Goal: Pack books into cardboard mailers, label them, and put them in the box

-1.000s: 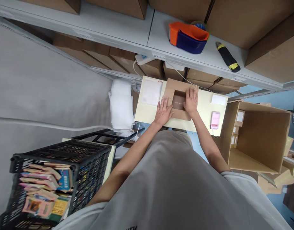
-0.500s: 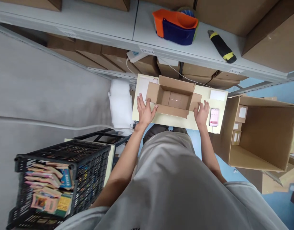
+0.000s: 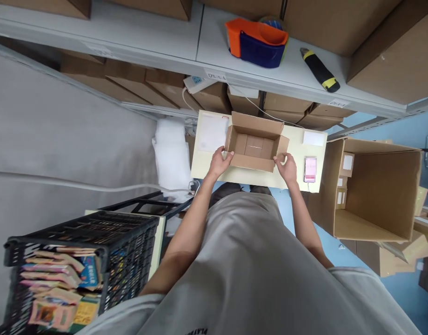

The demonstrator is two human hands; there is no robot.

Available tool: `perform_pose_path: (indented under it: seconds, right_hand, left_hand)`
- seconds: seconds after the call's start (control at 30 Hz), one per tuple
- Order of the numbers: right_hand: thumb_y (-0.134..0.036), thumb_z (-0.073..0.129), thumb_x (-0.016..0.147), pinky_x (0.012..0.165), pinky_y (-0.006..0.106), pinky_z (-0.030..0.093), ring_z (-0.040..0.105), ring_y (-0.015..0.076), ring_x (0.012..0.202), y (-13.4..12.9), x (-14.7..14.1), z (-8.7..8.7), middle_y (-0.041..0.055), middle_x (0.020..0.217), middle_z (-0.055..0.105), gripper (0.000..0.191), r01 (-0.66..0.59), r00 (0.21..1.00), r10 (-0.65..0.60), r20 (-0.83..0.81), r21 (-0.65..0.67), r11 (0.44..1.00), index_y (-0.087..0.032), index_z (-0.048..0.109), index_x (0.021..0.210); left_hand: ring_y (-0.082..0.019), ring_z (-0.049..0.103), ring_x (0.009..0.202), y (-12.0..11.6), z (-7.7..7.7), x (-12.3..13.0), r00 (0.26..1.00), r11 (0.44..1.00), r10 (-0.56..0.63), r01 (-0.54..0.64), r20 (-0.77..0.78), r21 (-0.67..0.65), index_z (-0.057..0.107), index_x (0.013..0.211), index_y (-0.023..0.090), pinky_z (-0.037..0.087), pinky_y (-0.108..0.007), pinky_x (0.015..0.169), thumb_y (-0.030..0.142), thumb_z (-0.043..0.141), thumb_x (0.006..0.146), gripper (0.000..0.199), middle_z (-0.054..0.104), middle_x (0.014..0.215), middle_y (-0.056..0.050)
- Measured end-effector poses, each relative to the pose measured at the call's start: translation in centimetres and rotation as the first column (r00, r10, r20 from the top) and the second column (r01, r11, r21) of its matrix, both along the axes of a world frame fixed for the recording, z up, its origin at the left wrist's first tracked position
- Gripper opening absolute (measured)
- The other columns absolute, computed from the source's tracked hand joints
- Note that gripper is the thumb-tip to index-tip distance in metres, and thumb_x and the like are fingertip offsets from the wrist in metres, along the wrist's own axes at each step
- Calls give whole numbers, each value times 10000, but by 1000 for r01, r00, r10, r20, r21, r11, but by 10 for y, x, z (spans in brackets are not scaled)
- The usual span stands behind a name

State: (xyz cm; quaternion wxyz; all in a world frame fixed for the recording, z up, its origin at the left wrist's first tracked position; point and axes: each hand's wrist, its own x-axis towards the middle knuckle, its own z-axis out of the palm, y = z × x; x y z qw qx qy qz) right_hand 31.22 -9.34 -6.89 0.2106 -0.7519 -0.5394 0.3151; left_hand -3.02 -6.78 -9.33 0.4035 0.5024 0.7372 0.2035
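An open cardboard box (image 3: 254,162) sits on a pale yellow tabletop (image 3: 247,176), its bare inside facing up and its flaps folded outward. At the box's near left corner, my left hand (image 3: 220,163) has its thumb and fingers closed around the side flap, which stands fairly upright. My right hand (image 3: 287,168) grips the near right corner with thumb and fingers, beside the right flap (image 3: 284,145). To the right of that hand lies a phone (image 3: 310,169) with a lit screen. White paper (image 3: 213,132) rests left of the box.
Above the table runs a grey shelf (image 3: 214,65) with an orange and blue tape dispenser (image 3: 259,43) and a black and yellow utility knife (image 3: 320,70). A black crate (image 3: 130,260) of books stands lower left. A large open carton (image 3: 374,186) is at right.
Both hands have moved inward from the side flaps to the near corners and closed on the box. The left flap has swung up from lying outward. The view has shifted slightly.
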Motion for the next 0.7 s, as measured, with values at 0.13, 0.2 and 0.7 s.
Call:
perform_pose_path:
  seconds: [0.13,0.2,0.7]
  right_hand:
    - [-619,725,949,1067,533,612,756,381,1217,5,-9,8,214,1348,796,545,107,994,-104,37,-97,989,-209,650,1301]
    - [-577,706,941,1045,524,617,774,361,1140,7,-11,13,194,1294,815,514,120,992,-114,60,-122,985,-213,641,1299]
    - [-519,533,1015,1306,635,455,479,412,1633,-12,-54,64,298,1618,610,547,79,909,-120,398,119,990,-149,646,1402]
  left_hand:
    - [-315,675,1492,11,2,-7,993,995,63,-55,103,-80,614,1531,165,499,-437,1278,477,745,998,632,726,1557,-199]
    - [-299,728,1413,14,3,-9,989,990,88,-74,119,-119,629,1506,201,535,-430,1231,479,766,982,609,785,1469,-161]
    - [-341,739,1392,5,-13,-75,991,998,-18,25,136,-53,713,1408,180,555,-453,1227,370,718,1039,415,774,1461,-186]
